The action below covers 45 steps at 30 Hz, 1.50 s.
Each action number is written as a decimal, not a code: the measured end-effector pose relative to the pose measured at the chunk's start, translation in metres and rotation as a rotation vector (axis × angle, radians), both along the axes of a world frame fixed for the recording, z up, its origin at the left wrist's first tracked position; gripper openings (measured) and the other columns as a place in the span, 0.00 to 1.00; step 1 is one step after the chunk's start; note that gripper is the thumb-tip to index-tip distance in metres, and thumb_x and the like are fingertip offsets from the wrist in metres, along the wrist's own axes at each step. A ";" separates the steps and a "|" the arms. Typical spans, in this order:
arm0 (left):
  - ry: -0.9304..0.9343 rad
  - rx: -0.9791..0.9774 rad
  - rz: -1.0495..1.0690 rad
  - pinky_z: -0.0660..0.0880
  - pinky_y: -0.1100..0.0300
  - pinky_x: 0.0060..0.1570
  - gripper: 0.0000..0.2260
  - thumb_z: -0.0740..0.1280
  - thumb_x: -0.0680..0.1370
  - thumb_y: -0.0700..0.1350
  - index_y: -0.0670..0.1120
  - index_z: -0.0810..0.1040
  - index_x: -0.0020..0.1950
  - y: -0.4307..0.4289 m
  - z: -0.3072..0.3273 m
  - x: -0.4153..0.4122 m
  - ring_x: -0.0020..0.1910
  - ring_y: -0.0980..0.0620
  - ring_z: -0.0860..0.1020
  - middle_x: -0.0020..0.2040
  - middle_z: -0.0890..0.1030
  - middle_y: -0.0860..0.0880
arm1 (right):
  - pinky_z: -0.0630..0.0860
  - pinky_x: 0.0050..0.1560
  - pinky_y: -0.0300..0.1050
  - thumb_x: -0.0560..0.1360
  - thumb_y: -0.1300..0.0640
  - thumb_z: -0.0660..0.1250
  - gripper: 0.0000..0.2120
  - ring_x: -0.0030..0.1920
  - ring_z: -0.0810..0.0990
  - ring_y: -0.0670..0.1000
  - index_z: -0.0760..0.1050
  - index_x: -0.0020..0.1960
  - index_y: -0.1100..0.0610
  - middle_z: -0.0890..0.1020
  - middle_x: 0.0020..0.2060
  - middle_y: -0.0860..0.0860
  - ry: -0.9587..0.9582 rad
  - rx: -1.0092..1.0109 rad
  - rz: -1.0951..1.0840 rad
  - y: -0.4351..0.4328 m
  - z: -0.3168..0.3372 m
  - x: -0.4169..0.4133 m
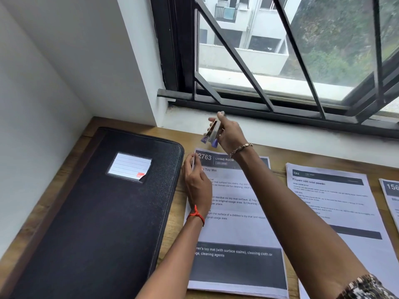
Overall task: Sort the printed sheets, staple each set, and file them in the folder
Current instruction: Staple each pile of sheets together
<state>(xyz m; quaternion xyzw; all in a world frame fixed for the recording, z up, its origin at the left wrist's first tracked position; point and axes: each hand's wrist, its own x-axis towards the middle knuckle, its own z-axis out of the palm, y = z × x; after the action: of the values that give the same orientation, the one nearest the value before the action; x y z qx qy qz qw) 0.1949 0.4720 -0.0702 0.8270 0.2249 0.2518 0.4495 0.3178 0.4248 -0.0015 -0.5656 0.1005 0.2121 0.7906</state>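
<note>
A printed set headed "2763 Living Room" lies on the wooden desk in front of me. My left hand pinches its top left corner and lifts that corner slightly. Just above the sheet's top edge, my right hand holds a small metal stapler with purple ends in the air. A closed black folder with a label pocket lies to the left of the sheets. A second set headed "3564" lies to the right, and a third sheet shows at the right edge.
A white wall stands at the left and a white sill runs along the back under a barred window. The desk's bare wood shows between the folder and the sheets.
</note>
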 end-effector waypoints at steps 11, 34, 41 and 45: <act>-0.072 -0.038 0.013 0.66 0.72 0.60 0.22 0.62 0.73 0.25 0.37 0.71 0.66 0.001 0.000 -0.002 0.62 0.49 0.71 0.65 0.72 0.41 | 0.80 0.38 0.43 0.79 0.58 0.61 0.09 0.35 0.80 0.51 0.75 0.44 0.62 0.78 0.36 0.55 -0.130 -0.088 0.079 -0.004 -0.005 -0.003; 0.123 -0.133 0.047 0.62 0.70 0.62 0.21 0.60 0.75 0.26 0.35 0.69 0.67 0.003 0.010 0.004 0.65 0.46 0.70 0.66 0.70 0.40 | 0.66 0.17 0.34 0.71 0.66 0.66 0.12 0.14 0.69 0.42 0.76 0.49 0.74 0.75 0.30 0.58 -0.392 -1.053 0.677 0.002 -0.010 -0.013; 0.133 -0.156 0.058 0.60 0.72 0.62 0.21 0.61 0.75 0.27 0.35 0.69 0.68 0.003 0.010 0.006 0.66 0.46 0.70 0.67 0.69 0.40 | 0.67 0.24 0.38 0.71 0.63 0.68 0.09 0.19 0.70 0.44 0.76 0.39 0.71 0.74 0.27 0.55 -0.390 -1.006 0.610 0.002 -0.015 -0.010; 0.113 -0.151 0.065 0.60 0.72 0.61 0.21 0.62 0.75 0.28 0.36 0.68 0.68 0.002 0.008 0.004 0.66 0.46 0.70 0.68 0.70 0.40 | 0.72 0.26 0.37 0.76 0.59 0.65 0.10 0.21 0.74 0.44 0.73 0.38 0.63 0.74 0.31 0.53 -0.172 -0.472 0.223 0.000 -0.010 -0.006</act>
<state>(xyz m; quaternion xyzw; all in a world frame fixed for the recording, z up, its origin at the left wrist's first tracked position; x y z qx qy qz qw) 0.1986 0.4742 -0.0625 0.7958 0.2950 0.2015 0.4889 0.3119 0.4251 -0.0115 -0.7576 0.0166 0.2197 0.6144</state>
